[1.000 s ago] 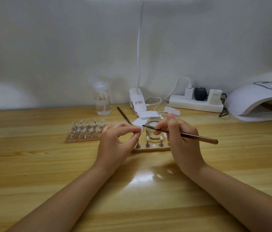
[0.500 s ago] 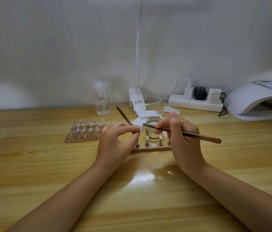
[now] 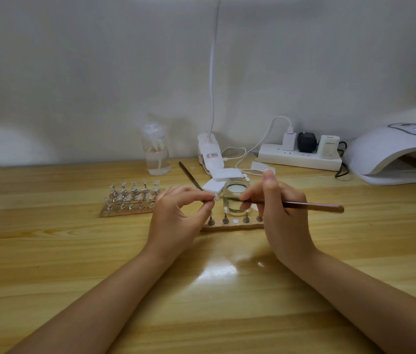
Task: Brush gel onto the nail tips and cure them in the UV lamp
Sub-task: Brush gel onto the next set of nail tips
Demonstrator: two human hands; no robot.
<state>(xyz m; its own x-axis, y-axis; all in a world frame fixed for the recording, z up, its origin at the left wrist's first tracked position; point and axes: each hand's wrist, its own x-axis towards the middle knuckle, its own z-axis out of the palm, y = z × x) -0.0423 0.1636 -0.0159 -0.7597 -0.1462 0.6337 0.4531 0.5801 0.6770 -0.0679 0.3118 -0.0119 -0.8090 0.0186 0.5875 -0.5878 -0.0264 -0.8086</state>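
My left hand (image 3: 178, 213) pinches a small clear nail tip (image 3: 215, 198) between thumb and forefinger, just above a wooden holder strip (image 3: 229, 227) with metal pegs. My right hand (image 3: 282, 213) grips a thin bronze gel brush (image 3: 311, 206), its handle pointing right and its tip reaching left in front of the small glass gel jar (image 3: 236, 198). The brush tip stops a little short of the nail tip. A second wooden stand (image 3: 130, 200) with several nail tips on pegs sits to the left. The white UV lamp (image 3: 393, 154) is at the far right.
A second brush (image 3: 190, 176) lies behind my left hand. A clear pump bottle (image 3: 156, 154), a clip lamp base (image 3: 210, 157), white pads (image 3: 224, 175) and a power strip (image 3: 300, 159) with plugs line the back of the wooden table (image 3: 74, 251).
The brush tip has drawn back to the right, away from the nail tip, and now sits in front of the jar. My left hand holds its place.
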